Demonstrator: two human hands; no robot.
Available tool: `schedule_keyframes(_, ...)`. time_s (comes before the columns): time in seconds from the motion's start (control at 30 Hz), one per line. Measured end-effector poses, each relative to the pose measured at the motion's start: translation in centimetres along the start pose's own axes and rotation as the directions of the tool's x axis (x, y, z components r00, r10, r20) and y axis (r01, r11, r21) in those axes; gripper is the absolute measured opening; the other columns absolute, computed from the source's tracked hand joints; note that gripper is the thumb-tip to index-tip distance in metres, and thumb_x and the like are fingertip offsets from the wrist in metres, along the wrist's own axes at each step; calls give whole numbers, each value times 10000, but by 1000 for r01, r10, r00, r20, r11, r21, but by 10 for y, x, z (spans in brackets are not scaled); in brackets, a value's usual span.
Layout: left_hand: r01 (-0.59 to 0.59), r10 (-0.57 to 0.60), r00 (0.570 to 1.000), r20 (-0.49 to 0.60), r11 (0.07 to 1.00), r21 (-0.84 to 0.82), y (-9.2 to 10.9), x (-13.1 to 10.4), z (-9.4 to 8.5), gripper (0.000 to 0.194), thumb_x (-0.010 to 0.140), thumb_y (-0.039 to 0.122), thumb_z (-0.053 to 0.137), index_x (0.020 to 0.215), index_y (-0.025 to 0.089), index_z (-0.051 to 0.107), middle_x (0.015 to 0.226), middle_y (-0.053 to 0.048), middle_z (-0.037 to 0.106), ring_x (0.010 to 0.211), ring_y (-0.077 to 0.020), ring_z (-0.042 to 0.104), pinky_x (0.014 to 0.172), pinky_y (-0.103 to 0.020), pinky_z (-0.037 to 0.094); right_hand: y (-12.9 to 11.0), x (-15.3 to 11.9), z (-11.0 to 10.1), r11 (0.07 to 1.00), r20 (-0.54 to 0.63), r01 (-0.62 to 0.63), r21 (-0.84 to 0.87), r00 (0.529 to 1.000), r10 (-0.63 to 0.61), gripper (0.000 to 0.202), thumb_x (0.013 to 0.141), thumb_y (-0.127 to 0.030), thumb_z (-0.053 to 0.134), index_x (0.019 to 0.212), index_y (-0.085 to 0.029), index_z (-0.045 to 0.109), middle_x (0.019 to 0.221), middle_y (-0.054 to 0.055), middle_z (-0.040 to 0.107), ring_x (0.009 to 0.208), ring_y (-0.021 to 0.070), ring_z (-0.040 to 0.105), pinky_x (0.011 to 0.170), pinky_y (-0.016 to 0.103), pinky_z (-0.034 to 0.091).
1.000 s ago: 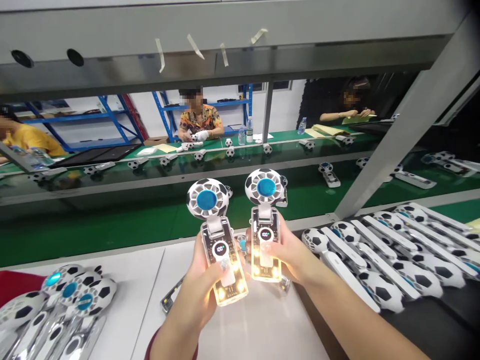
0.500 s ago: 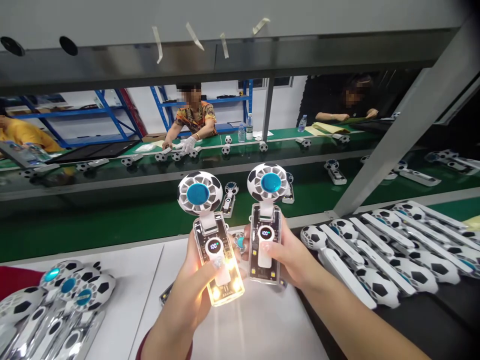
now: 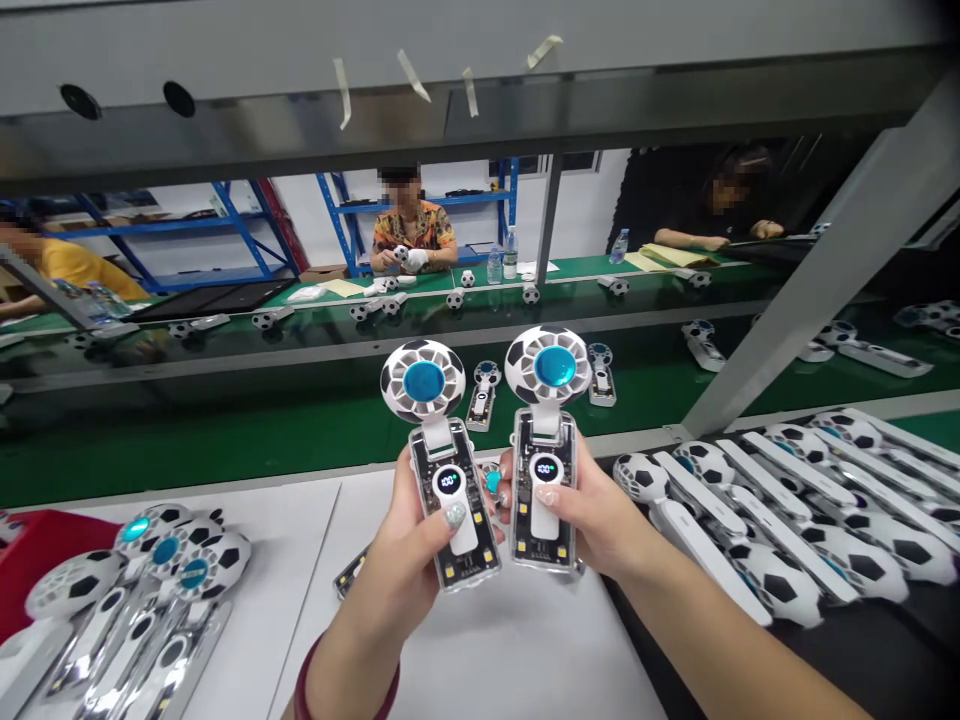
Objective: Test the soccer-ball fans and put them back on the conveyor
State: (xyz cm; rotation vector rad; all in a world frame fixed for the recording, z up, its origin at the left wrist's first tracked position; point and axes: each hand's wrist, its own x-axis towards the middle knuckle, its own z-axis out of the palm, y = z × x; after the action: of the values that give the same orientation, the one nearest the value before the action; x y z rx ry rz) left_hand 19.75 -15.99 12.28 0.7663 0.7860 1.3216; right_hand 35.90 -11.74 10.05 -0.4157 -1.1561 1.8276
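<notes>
My left hand (image 3: 420,545) is closed around a handheld fan (image 3: 461,515) with a football-patterned round head and blue centre. Its clear body shows a dark circuit board and small yellow lamps, all unlit, and its thumb rests on the white button strip. In my right hand (image 3: 581,505) is a matching handheld fan (image 3: 546,520), gripped the same way with the thumb on its strip. Both round displays read 100. The two fans stand side by side, heads up, slightly apart. Behind them, partly hidden by my fingers, another blue-centred fan (image 3: 492,480) shows.
More fans (image 3: 750,520) lie in rows on a black surface at right. Others (image 3: 180,560) are heaped at left beside a red bin (image 3: 45,540). A green conveyor (image 3: 225,430) carries scattered fans. A slanted metal post (image 3: 810,250) stands at right. Co-workers sit across the line.
The bright lamps on the left-hand fan have gone out. Both fans appear slightly further right, as the whole view has shifted. A co-worker opposite has lifted a fan in both hands.
</notes>
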Motion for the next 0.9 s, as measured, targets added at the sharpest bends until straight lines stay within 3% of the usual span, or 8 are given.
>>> schedule_keyframes(0.37, -5, 6, 1000, -21, 999, 35, -3, 2, -5, 588, 663, 280, 695, 1177, 288, 411, 874, -46, 600, 754, -230, 604, 651, -358, 516, -5, 0, 4, 999, 37, 10, -30, 999, -9, 520, 716, -288, 682, 1100, -305, 332, 953, 0, 554, 818, 173, 600, 708, 355, 504)
schedule_keyframes(0.6, -42, 35, 994, 101, 996, 74, -5, 6, -15, 616, 689, 315, 693, 1194, 291, 341, 874, -54, 601, 752, -237, 611, 644, -348, 506, -7, -3, 5, 999, 60, 7, -49, 998, -4, 514, 738, -255, 662, 1128, -288, 328, 947, 11, 560, 817, 176, 611, 712, 348, 502)
schedule_keyframes(0.77, -94, 83, 977, 196, 995, 45, -5, 2, -16, 722, 667, 314, 718, 1236, 291, 275, 860, -40, 583, 727, -206, 601, 647, -329, 496, -4, -6, 6, 993, -136, -50, -110, 990, 35, 590, 661, -312, 729, 1134, -294, 377, 909, 41, 589, 778, 204, 620, 697, 358, 506)
schedule_keyframes(0.9, -135, 125, 964, 235, 990, 28, -5, 3, -19, 744, 679, 353, 712, 1245, 278, 235, 885, -49, 577, 710, -192, 611, 632, -318, 490, 4, -11, -15, 982, -216, -91, -164, 975, 55, 539, 618, -410, 740, 1068, -336, 452, 948, 82, 607, 798, 254, 633, 698, 393, 520)
